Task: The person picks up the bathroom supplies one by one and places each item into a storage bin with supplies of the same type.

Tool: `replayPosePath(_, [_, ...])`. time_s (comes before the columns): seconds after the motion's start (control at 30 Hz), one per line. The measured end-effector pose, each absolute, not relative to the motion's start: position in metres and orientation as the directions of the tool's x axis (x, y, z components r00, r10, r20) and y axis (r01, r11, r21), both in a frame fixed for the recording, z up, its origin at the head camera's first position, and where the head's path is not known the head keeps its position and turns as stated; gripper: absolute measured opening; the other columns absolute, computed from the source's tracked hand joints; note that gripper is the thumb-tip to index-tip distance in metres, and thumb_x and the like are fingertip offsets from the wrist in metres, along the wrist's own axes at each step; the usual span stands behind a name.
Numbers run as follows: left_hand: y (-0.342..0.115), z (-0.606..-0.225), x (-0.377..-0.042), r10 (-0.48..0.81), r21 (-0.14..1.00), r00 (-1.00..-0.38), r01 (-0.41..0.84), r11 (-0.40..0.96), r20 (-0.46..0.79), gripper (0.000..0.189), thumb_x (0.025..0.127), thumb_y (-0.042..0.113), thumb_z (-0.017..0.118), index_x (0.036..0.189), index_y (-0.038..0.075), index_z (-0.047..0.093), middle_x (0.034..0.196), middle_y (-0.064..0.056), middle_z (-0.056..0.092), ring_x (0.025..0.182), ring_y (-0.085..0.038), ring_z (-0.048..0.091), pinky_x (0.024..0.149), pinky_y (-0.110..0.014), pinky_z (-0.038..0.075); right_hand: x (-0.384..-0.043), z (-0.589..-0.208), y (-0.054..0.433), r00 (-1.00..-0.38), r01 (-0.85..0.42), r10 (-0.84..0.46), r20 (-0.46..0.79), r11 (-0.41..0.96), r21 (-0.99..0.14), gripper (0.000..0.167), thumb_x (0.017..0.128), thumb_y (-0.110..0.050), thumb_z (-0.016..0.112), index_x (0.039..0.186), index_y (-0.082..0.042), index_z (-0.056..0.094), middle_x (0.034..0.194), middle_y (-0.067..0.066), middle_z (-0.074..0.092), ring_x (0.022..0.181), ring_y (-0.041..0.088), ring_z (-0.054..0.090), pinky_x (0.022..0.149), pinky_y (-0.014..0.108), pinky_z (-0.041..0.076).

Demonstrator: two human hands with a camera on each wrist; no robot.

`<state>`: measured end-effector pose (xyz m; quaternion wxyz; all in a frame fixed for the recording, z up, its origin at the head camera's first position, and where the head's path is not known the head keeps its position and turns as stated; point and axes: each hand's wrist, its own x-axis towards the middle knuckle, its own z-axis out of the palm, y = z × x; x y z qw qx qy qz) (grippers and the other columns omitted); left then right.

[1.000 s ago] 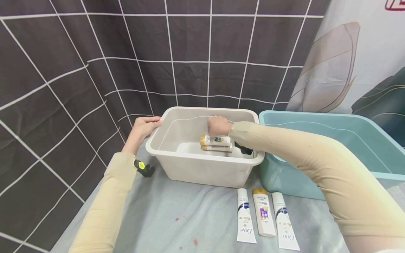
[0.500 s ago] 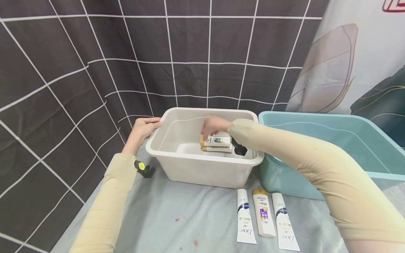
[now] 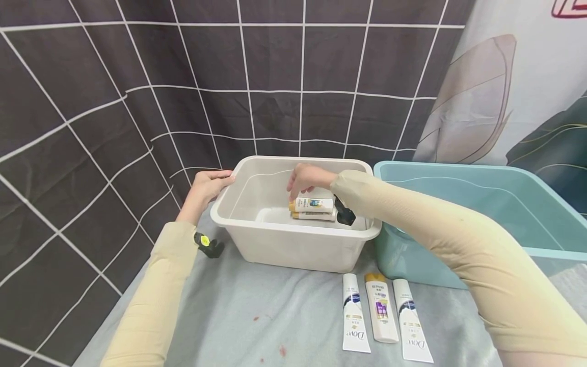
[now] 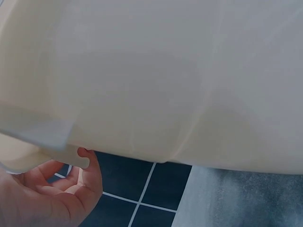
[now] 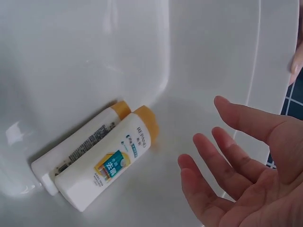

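My left hand grips the left rim of a white plastic tub; in the left wrist view its fingers curl at the tub's lip. Inside the tub, my right hand hovers with spread fingers and nothing in them. Just below it, two white bottles with yellow caps lie side by side on the tub floor. The right wrist view shows the shampoo bottle with its front label up, apart from the fingers. Against it lies the second bottle, its printed back label showing.
A blue tub stands against the white tub's right side. In front, on the grey cloth, lie a white Dove tube, a yellow-capped bottle and another Dove tube. A dark tile-patterned curtain hangs behind.
My right hand has risen off the shampoo bottle and moved slightly left, its fingers loosening from a closed curl. The left hand stays at the rim, and the bottles lie where they were.
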<state>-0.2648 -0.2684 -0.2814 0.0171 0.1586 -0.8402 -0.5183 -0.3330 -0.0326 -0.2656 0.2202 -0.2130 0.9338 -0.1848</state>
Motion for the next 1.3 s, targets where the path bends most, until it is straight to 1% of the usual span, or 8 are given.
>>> replayPosePath(0.27, [-0.269, -0.281, -0.265, -0.286, 0.876, -0.948, -0.251, 0.412, -0.137, 0.041, 0.093, 0.021, 0.061, 0.131, 0.006, 0.058, 0.137, -0.018, 0.055, 0.121, -0.031, 0.058, 0.100, -0.036, 0.051, -0.330, -0.260, -0.032, -0.805, -0.316, -0.501, -0.318, 0.816, -0.485, 0.040, 0.080, -0.016, 0.076, 0.117, -0.005, 0.066, 0.106, 0.006, 0.070, 0.096, 0.021, 0.061, 0.070, 0.021, 0.049])
replayPosePath(0.47, [-0.271, -0.281, -0.265, -0.268, 0.877, -0.955, -0.233, 0.420, -0.125, 0.042, 0.094, 0.021, 0.061, 0.132, 0.005, 0.057, 0.137, -0.018, 0.055, 0.122, -0.032, 0.057, 0.100, -0.038, 0.050, -0.325, -0.255, -0.034, -0.803, -0.332, -0.514, -0.300, 0.805, -0.491, 0.039, 0.078, -0.016, 0.077, 0.114, -0.006, 0.068, 0.097, 0.003, 0.068, 0.089, 0.019, 0.059, 0.071, 0.022, 0.049])
replayPosePath(0.63, [-0.271, -0.282, -0.266, -0.264, 0.874, -0.955, -0.238, 0.423, -0.133, 0.043, 0.093, 0.023, 0.061, 0.133, 0.006, 0.057, 0.138, -0.017, 0.055, 0.121, -0.030, 0.057, 0.101, -0.038, 0.050, -0.322, -0.252, -0.034, -0.802, -0.333, -0.518, -0.297, 0.800, -0.498, 0.040, 0.078, -0.015, 0.076, 0.116, -0.005, 0.067, 0.109, 0.007, 0.069, 0.107, 0.026, 0.062, 0.085, 0.030, 0.053])
replayPosePath(0.73, [-0.271, -0.282, -0.265, -0.263, 0.874, -0.955, -0.242, 0.421, -0.138, 0.044, 0.093, 0.023, 0.061, 0.133, 0.006, 0.056, 0.138, -0.017, 0.054, 0.121, -0.030, 0.057, 0.101, -0.038, 0.050, -0.320, -0.250, -0.034, -0.811, -0.344, -0.514, -0.280, 0.805, -0.483, 0.040, 0.077, -0.016, 0.077, 0.115, -0.006, 0.068, 0.115, 0.008, 0.069, 0.109, 0.024, 0.062, 0.089, 0.032, 0.053])
replayPosePath(0.97, [-0.269, -0.282, -0.263, -0.261, 0.879, -0.955, -0.242, 0.412, -0.140, 0.044, 0.094, 0.022, 0.060, 0.134, 0.005, 0.056, 0.139, -0.017, 0.053, 0.122, -0.030, 0.056, 0.102, -0.038, 0.049, -0.316, -0.247, -0.032, -0.825, -0.386, -0.517, -0.227, 0.810, -0.441, 0.039, 0.075, -0.018, 0.079, 0.112, -0.008, 0.070, 0.113, 0.005, 0.070, 0.092, 0.019, 0.062, 0.082, 0.030, 0.053])
replayPosePath(1.07, [-0.268, -0.282, -0.263, -0.261, 0.880, -0.955, -0.242, 0.409, -0.142, 0.044, 0.093, 0.022, 0.061, 0.134, 0.005, 0.056, 0.139, -0.017, 0.053, 0.120, -0.029, 0.057, 0.102, -0.038, 0.049, -0.315, -0.245, -0.030, -0.832, -0.399, -0.516, -0.202, 0.811, -0.428, 0.038, 0.075, -0.019, 0.079, 0.110, -0.009, 0.071, 0.110, 0.004, 0.071, 0.089, 0.017, 0.062, 0.079, 0.029, 0.053])
replayPosePath(1.17, [-0.268, -0.282, -0.263, -0.265, 0.880, -0.954, -0.241, 0.408, -0.138, 0.044, 0.093, 0.022, 0.062, 0.133, 0.005, 0.056, 0.139, -0.017, 0.054, 0.118, -0.027, 0.058, 0.101, -0.037, 0.049, -0.312, -0.243, -0.030, -0.838, -0.414, -0.517, -0.175, 0.811, -0.414, 0.037, 0.074, -0.021, 0.080, 0.108, -0.011, 0.072, 0.105, 0.002, 0.074, 0.091, 0.017, 0.064, 0.081, 0.029, 0.053])
replayPosePath(1.3, [-0.267, -0.280, -0.263, -0.271, 0.877, -0.954, -0.239, 0.417, -0.131, 0.044, 0.093, 0.022, 0.062, 0.133, 0.005, 0.057, 0.137, -0.017, 0.055, 0.115, -0.026, 0.059, 0.099, -0.035, 0.051, -0.310, -0.239, -0.030, -0.839, -0.417, -0.520, -0.160, 0.804, -0.423, 0.036, 0.074, -0.022, 0.081, 0.108, -0.014, 0.073, 0.102, 0.001, 0.075, 0.099, 0.016, 0.064, 0.090, 0.031, 0.050])
